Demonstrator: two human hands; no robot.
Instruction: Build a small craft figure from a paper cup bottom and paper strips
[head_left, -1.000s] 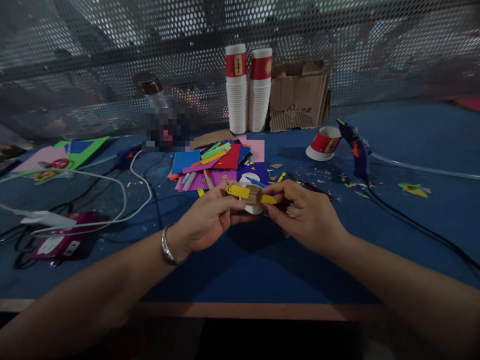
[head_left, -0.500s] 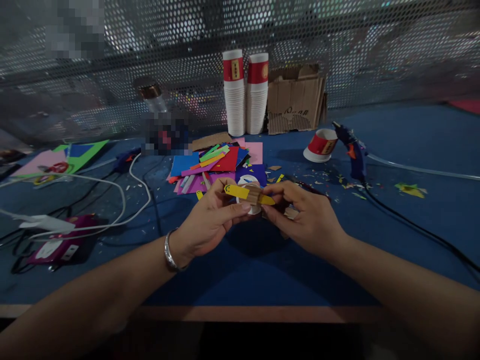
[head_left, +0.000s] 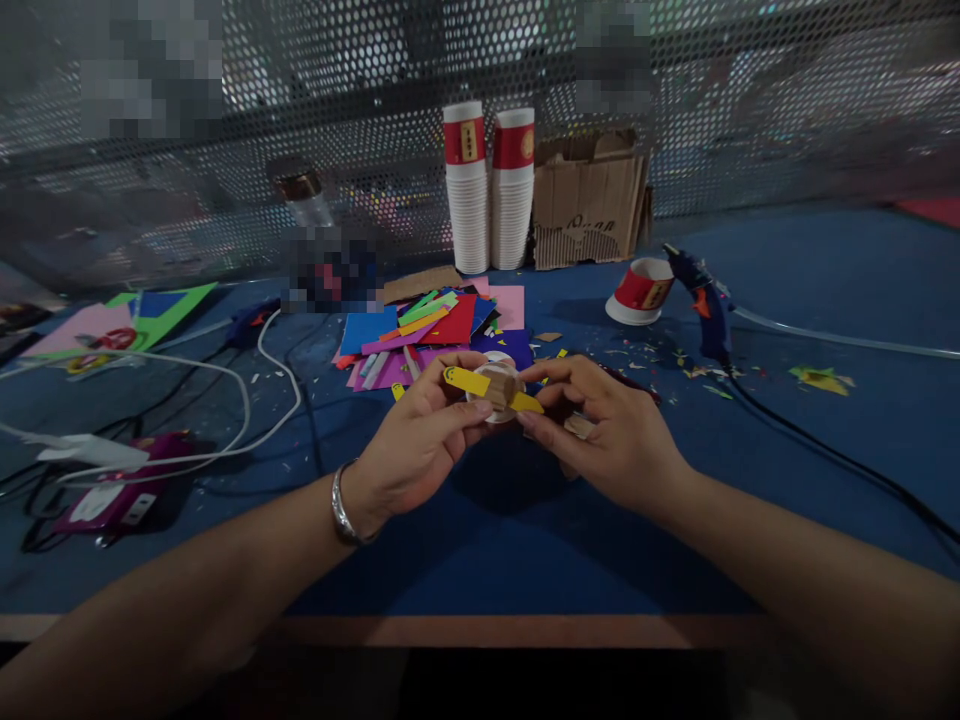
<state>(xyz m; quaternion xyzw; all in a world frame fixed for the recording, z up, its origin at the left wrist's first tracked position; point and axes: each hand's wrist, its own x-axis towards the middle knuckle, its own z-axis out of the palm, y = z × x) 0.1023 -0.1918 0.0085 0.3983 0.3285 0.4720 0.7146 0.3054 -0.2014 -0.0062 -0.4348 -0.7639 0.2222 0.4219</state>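
My left hand [head_left: 427,425] is closed on a small paper craft piece. It has a round white paper base [head_left: 501,414], a brown cardboard block [head_left: 501,390] and a yellow paper strip [head_left: 466,380] with a tiny face drawn on its rounded end. A pointed yellow end [head_left: 528,403] sticks out to the right. The thumb and forefinger of my right hand [head_left: 600,420] sit on either side of this end, at the piece's right edge. Fingers partly hide the base. Beneath the right hand lie cardboard scraps [head_left: 579,427].
Coloured paper [head_left: 454,325] is piled behind my hands. Two paper cup stacks [head_left: 466,215] and a cardboard box [head_left: 589,205] stand farther back. On the right are an upturned cup [head_left: 637,292] and a glue gun [head_left: 709,315]; a purple power strip [head_left: 124,490] and cables lie left.
The craft piece has tilted, its pointed yellow end now angled lower, with more cardboard showing. My right finger and thumb have spread slightly around that end. Both hands remain in nearly the same place.
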